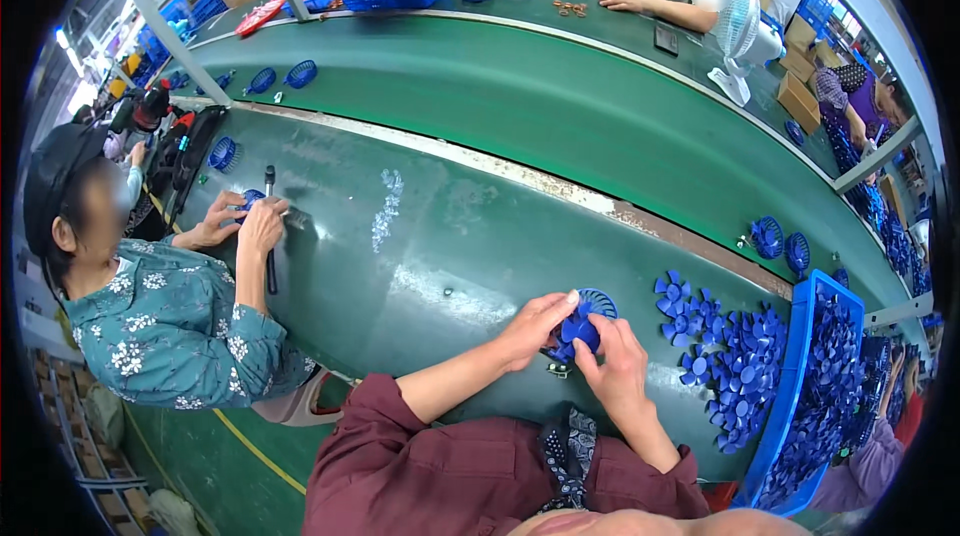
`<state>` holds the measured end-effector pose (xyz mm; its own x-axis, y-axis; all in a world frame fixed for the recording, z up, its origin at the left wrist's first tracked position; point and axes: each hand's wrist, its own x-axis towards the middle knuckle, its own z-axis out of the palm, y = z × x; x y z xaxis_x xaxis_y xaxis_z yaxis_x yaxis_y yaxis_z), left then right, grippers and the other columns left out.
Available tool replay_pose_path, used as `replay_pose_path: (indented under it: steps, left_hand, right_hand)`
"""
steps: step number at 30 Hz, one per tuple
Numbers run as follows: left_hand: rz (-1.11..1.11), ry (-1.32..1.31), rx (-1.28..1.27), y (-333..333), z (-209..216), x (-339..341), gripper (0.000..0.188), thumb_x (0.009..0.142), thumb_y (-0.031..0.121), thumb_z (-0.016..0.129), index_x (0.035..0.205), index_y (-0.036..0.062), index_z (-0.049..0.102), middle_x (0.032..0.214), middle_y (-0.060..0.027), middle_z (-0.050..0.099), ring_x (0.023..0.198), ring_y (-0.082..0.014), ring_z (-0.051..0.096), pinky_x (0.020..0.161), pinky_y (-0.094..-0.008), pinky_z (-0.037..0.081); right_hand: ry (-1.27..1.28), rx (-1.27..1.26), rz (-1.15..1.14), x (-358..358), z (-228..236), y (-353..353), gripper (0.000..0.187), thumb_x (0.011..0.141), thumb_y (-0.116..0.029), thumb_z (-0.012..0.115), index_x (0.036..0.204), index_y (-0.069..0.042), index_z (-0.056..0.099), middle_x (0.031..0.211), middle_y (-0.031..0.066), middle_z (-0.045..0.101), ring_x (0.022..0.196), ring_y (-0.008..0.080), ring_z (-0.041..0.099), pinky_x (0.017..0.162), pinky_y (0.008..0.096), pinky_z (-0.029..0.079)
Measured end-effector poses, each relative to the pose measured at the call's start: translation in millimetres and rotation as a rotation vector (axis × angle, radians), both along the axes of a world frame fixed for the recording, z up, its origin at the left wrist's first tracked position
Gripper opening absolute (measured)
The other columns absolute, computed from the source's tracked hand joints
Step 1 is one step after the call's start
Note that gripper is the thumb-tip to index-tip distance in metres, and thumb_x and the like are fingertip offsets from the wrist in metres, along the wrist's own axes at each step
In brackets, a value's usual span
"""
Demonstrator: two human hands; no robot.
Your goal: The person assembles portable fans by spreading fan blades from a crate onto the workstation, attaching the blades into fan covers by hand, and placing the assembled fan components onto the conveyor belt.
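Sleeves: Two dark red sleeves (385, 406) showed, one on each arm.
Right hand: One right hand (620, 361) had its thumb and fingers bent in, with a narrow gap, and it held the blade.
Left hand: One left hand (535, 330) had its fingers curled round the left side of the cage and held it; some fingertips were hidden.
Blade: One blue blade (581, 332) was between the two hands, in front of the cage.
Cage: One round blue cage (601, 302) showed just behind the blade.
Metal bit: One small bit (558, 370) lay on the bench near the hands.
Pile: Many blue blades lay in a loose pile (742, 366) on the right, too many to count.
Bin: One blue bin (808, 321) stood beside the pile, full of more blades.
Co-worker: One person in a green flowered shirt (190, 336) sat on the left, both hands bent round a blue part (252, 199) and a black tool (270, 179).
Clear bits: One small heap (386, 211) lay mid-bench.
Belt: Two blue cages (767, 237) stood near each other on the right of the green belt (560, 146).
Far table: One white fan (738, 26) and one phone (666, 40) were there.
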<state>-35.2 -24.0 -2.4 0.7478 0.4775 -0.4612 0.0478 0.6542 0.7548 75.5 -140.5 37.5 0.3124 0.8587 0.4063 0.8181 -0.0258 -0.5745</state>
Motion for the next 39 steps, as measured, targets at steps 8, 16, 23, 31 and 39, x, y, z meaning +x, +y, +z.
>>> replay_pose_path:
  steps: [8, 16, 23, 31, 39]
  left_hand:
    - [-0.033, -0.001, 0.343, -10, -13, -3, 0.043, 0.089, 0.031, 0.066, 0.115, -0.0023, 0.055, 0.1, -0.0047, 0.062, 0.091, -0.0105, 0.056, 0.082, -0.0279, 0.048]
    - [0.075, -0.012, 0.471, 8, 1, -1, 0.034, 0.089, 0.011, 0.065, 0.118, -0.0039, 0.053, 0.101, -0.0075, 0.065, 0.088, -0.0101, 0.058, 0.08, -0.0256, 0.05]
    - [0.009, -0.019, 0.488, 6, 10, -7, 0.033, 0.088, 0.01, 0.066, 0.116, -0.0038, 0.055, 0.098, -0.0086, 0.066, 0.089, -0.0106, 0.06, 0.079, -0.0252, 0.05]
    - [-0.113, 0.125, 0.554, 1, 18, -9, 0.027, 0.088, 0.011, 0.065, 0.109, -0.0043, 0.057, 0.091, -0.0082, 0.067, 0.083, -0.0104, 0.061, 0.074, -0.0265, 0.051]
    - [0.064, 0.012, 0.35, 11, 5, -2, 0.028, 0.093, 0.012, 0.061, 0.116, -0.0012, 0.052, 0.099, -0.0047, 0.062, 0.088, -0.0086, 0.057, 0.08, -0.024, 0.049]
  right_hand:
    - [-0.033, -0.112, -0.024, 0, -16, 1, 0.037, 0.074, -0.011, 0.073, 0.109, -0.006, 0.06, 0.092, 0.0111, 0.058, 0.081, 0.0316, 0.062, 0.064, 0.0397, 0.052]
    - [0.012, -0.055, 0.009, 6, 2, 18, 0.044, 0.074, -0.008, 0.073, 0.116, -0.009, 0.061, 0.103, 0.0112, 0.059, 0.086, 0.0301, 0.061, 0.069, 0.0377, 0.053]
    - [0.631, -0.271, 0.072, 40, 3, 13, 0.046, 0.075, -0.01, 0.077, 0.116, 0.0, 0.059, 0.097, 0.0072, 0.065, 0.084, 0.0109, 0.059, 0.072, 0.0245, 0.048]
    - [0.736, -0.475, 0.136, 43, -28, 10, 0.031, 0.081, -0.018, 0.075, 0.104, 0.0, 0.063, 0.085, 0.0049, 0.064, 0.079, 0.0097, 0.056, 0.07, 0.0277, 0.047]
    - [0.002, 0.106, -0.053, 26, -6, 13, 0.04, 0.076, -0.014, 0.075, 0.111, -0.003, 0.06, 0.098, 0.0135, 0.062, 0.089, 0.03, 0.061, 0.073, 0.0359, 0.051]
